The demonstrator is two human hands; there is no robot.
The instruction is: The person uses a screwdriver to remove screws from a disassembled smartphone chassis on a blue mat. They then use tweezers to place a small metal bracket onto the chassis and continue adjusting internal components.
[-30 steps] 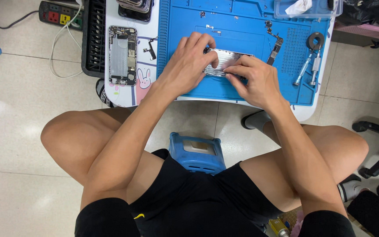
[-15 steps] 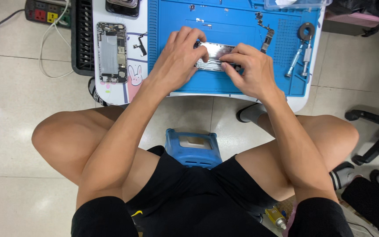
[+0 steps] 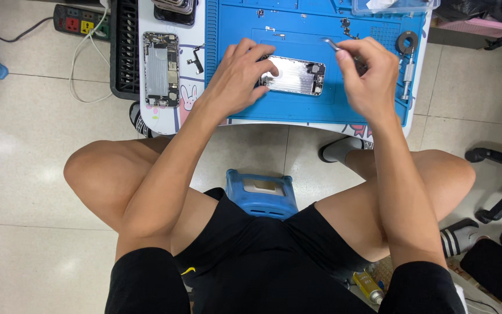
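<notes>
An opened silver phone housing [image 3: 295, 75] lies on a blue work mat [image 3: 315, 104] on a low white table. My left hand [image 3: 236, 75] rests on the housing's left end and pins it down with spread fingers. To the right of the housing, just above the mat, my right hand [image 3: 364, 72] pinches thin metal tweezers [image 3: 332, 45], whose tip points up and to the left, clear of the housing.
A second opened phone [image 3: 160, 68] lies on the white table left of the mat. A black rack [image 3: 124, 52] and a power strip [image 3: 79, 20] lie further left. Screwdrivers [image 3: 407, 84] and a tape roll [image 3: 407, 40] sit at the mat's right edge. A blue stool [image 3: 261, 193] stands between my knees.
My right hand has lifted off the housing and moved right, now holding tweezers up. My left hand stays on the housing's left end. The view has shifted slightly.
</notes>
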